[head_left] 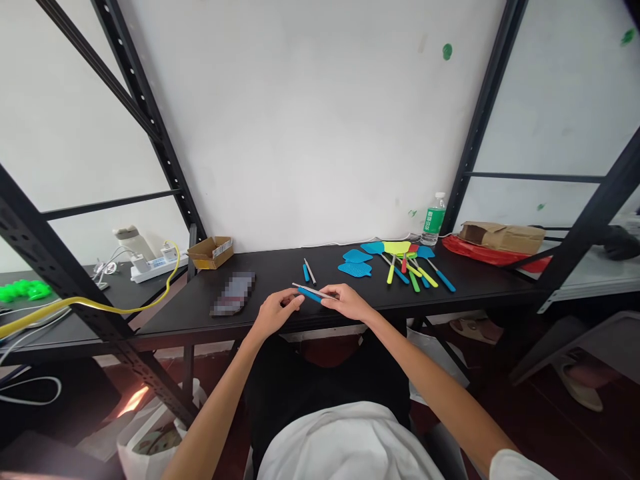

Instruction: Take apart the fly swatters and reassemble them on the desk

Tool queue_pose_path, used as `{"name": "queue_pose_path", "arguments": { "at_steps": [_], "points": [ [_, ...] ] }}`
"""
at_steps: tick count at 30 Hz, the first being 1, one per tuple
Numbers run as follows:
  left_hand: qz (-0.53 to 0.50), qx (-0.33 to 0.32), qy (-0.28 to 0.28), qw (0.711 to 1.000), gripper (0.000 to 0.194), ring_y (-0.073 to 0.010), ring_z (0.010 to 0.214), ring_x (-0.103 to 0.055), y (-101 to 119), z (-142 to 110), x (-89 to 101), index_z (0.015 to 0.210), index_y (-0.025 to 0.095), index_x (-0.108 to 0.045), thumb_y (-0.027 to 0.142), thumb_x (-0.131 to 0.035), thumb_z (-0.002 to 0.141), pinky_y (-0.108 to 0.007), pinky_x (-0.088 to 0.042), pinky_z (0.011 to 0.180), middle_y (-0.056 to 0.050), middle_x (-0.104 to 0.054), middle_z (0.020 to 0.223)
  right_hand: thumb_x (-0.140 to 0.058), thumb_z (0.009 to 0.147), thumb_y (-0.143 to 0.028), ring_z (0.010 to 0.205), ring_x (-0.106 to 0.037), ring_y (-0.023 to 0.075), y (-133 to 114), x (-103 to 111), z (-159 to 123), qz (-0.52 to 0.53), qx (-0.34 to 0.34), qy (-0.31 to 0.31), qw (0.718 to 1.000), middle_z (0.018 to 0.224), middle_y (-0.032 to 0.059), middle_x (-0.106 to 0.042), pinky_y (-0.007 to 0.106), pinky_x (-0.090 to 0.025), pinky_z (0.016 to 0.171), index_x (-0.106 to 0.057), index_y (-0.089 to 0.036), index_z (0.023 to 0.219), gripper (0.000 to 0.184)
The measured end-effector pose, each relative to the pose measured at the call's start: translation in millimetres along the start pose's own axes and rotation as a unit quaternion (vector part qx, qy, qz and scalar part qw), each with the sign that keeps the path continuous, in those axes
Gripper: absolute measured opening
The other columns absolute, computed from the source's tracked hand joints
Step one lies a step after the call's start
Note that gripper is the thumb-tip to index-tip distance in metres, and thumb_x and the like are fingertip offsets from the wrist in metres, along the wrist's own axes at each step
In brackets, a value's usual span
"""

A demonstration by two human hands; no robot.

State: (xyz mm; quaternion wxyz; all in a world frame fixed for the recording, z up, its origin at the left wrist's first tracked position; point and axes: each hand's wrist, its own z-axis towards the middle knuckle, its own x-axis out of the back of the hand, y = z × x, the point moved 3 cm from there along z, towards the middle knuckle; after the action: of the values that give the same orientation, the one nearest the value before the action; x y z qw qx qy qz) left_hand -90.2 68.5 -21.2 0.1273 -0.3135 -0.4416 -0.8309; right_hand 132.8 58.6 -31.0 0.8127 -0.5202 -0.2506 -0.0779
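My left hand (277,312) and my right hand (349,304) are close together over the front edge of the black table. Between them lies a blue handle (311,294) alongside a thin silver rod; whether the two are joined cannot be told. The fingers of both hands are closed round them. Just beyond, another blue handle and a silver rod with a dark end (311,272) lie side by side. To the right are two loose blue fly swatter heads (355,269). Farther right, several fly swatters (410,265) with yellow, green, red and blue parts lie in an overlapping pile.
A phone-like blurred object (234,293) and an open small carton (211,253) are on the left. At the back right stands a water bottle (434,220); a cardboard box (501,237) rests on red plastic (485,256). Black rack posts (145,120) flank the table. A yellow cable (120,310) crosses the left.
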Motion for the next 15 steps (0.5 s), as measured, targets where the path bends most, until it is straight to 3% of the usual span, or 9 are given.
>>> {"name": "queue_pose_path", "arguments": {
  "at_steps": [4,8,12,15],
  "points": [
    [-0.114,0.008,0.029,0.993,0.037,-0.0169,0.068,-0.061,-3,4,-1.2,0.104,0.018,-0.071,0.049,-0.058,0.089,-0.026,-0.048,0.065,-0.003,-0.068,0.073,-0.064,0.08,-0.033,0.068,-0.056,0.0167,-3,-1,-1,-0.019,-0.006,-0.004,1.0,0.078,0.0008,-0.068,0.027,-0.039,0.063,-0.076,-0.022,0.096,0.023],
    [-0.138,0.019,0.06,0.988,0.034,-0.017,0.068,-0.063,-9,6,-2.0,0.096,0.018,-0.073,0.049,-0.061,0.087,-0.027,-0.049,0.065,-0.004,-0.071,0.078,-0.066,0.079,-0.036,0.068,-0.056,0.0167,-3,-2,0,0.008,-0.012,0.006,1.0,0.077,0.0016,-0.068,0.027,-0.038,0.062,-0.076,-0.022,0.095,0.024],
    [-0.186,0.043,0.127,0.973,0.034,-0.0212,0.083,-0.069,-14,6,2.6,0.092,0.018,-0.069,0.051,-0.061,0.087,-0.031,-0.052,0.079,-0.008,-0.075,0.093,-0.064,0.082,-0.047,0.063,-0.052,0.0135,0,2,3,0.118,-0.037,0.056,0.991,0.079,0.004,-0.068,0.025,-0.036,0.056,-0.075,-0.019,0.093,0.032],
    [-0.269,0.066,0.162,0.947,0.035,-0.0239,0.091,-0.071,-16,7,5.2,0.093,0.018,-0.064,0.052,-0.061,0.087,-0.036,-0.052,0.087,-0.011,-0.075,0.1,-0.06,0.083,-0.057,0.054,-0.045,0.0094,6,7,4,0.23,-0.083,0.098,0.965,0.08,0.0049,-0.065,0.023,-0.028,0.045,-0.074,-0.018,0.089,0.042]
  ]
}}
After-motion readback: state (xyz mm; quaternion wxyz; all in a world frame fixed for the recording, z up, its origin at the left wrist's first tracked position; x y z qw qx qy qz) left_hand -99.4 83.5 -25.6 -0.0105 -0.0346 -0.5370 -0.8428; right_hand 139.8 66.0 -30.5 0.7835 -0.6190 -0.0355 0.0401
